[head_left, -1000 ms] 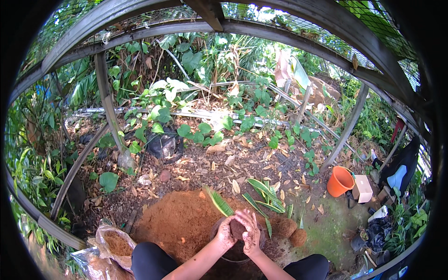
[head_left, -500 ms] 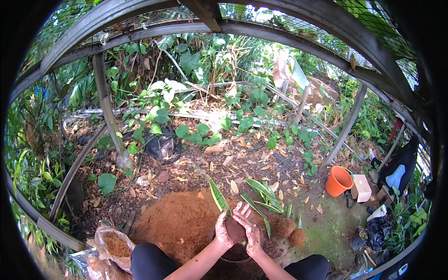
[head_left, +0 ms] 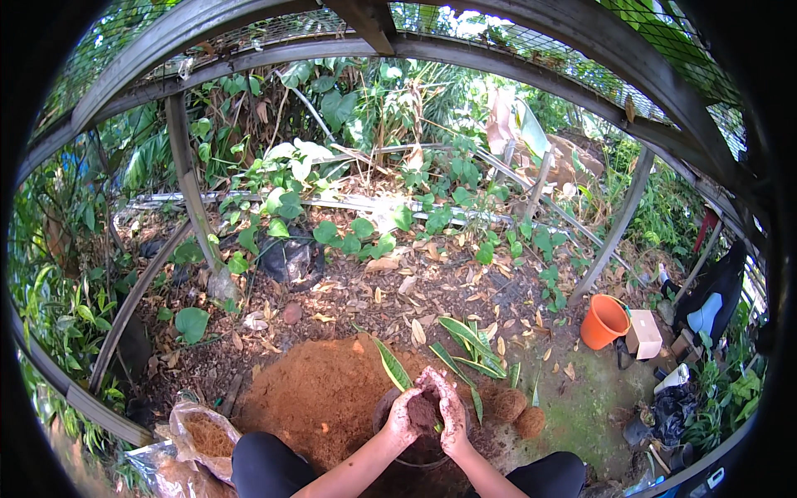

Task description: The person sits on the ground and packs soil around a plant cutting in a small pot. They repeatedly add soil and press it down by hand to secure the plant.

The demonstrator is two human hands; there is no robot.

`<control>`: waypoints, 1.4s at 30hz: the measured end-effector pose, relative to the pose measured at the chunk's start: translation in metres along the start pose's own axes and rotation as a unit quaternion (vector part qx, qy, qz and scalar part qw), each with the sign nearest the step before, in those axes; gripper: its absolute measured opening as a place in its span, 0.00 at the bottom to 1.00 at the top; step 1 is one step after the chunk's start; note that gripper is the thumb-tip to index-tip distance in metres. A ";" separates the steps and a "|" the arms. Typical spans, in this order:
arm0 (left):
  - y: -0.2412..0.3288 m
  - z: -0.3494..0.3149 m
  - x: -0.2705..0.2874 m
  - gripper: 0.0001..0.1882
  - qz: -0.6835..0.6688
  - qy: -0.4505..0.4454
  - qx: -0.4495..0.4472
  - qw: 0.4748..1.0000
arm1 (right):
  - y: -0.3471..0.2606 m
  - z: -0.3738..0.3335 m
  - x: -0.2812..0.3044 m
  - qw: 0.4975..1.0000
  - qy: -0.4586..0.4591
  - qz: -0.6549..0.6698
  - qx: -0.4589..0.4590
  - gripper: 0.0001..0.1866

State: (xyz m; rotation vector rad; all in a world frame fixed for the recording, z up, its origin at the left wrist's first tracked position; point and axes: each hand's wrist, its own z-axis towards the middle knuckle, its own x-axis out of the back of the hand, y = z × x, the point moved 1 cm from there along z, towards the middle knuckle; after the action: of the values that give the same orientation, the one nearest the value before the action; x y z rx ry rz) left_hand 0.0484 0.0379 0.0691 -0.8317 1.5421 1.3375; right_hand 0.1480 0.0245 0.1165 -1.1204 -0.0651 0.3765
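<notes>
My left hand (head_left: 400, 419) and my right hand (head_left: 452, 415) are cupped towards each other around a clump of dark soil (head_left: 424, 410). Both are smeared with dirt. Under them stands a round dark pot (head_left: 425, 463), largely covered by the hands and forearms. One yellow-edged snake plant leaf (head_left: 391, 365) slants up and to the left beyond my left fingers; its lower end is hidden. A small green tip shows between the palms. Just past my right hand, several more snake plant leaves (head_left: 473, 342) lie on the ground.
A mound of reddish-brown soil (head_left: 307, 398) spreads to the left, behind a plastic bag of brown fibre (head_left: 207, 436). Two fibrous brown balls (head_left: 509, 405) lie right of the pot. Farther right are an orange bucket (head_left: 603, 324) and a cardboard box (head_left: 643, 334).
The cupped hands have tilted and shifted slightly, showing more of the soil between them. The slanting leaf has moved a little to the right and leans further left.
</notes>
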 end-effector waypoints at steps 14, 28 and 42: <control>0.030 0.012 0.018 0.17 -0.123 0.064 -0.045 0.989 | -0.010 -0.010 -0.006 0.887 0.014 -0.417 0.197 0.08; 0.042 0.002 -0.001 0.31 0.073 0.035 -0.096 0.992 | 0.024 -0.017 0.005 0.970 0.131 -0.202 0.043 0.11; 0.036 0.002 -0.006 0.30 0.173 0.019 -0.104 0.979 | 0.023 -0.006 0.010 0.930 0.114 0.147 -0.318 0.22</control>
State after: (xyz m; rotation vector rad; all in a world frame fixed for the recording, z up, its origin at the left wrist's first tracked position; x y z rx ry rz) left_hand 0.0177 0.0459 0.0878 -0.7407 1.6491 1.7689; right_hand 0.1529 0.0319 0.0921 -1.8217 0.2035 0.5067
